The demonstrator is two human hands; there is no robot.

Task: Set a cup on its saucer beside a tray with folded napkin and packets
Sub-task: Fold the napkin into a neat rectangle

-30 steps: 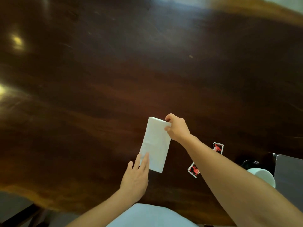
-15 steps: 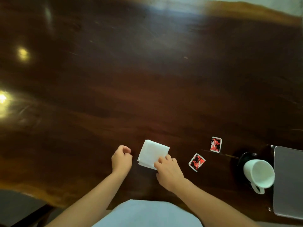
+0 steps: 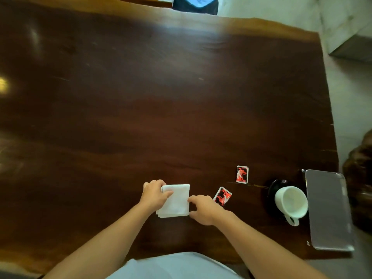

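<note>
A white folded napkin (image 3: pixel 177 201) lies on the dark wooden table (image 3: pixel 161 107) near the front edge. My left hand (image 3: pixel 154 195) grips its upper left corner. My right hand (image 3: pixel 203 209) pinches its right edge. Two red and black packets (image 3: pixel 242 174) (image 3: pixel 222 195) lie flat to the right of the napkin. Further right, a white cup (image 3: pixel 290 202) rests on a black saucer (image 3: pixel 271 188), handle toward me. A grey metal tray (image 3: pixel 329 208) sits right of the cup at the table's right edge, with nothing on it.
The table's right edge runs just past the tray, with pale floor beyond. A dark chair back (image 3: pixel 195 4) stands at the far edge. A dark carved wooden object (image 3: pixel 360 174) is off the table on the right.
The napkin went from a long strip held up by both hands to a smaller folded square on the table. Both hands now hold its sides. The view has tilted, showing more of the tray.
</note>
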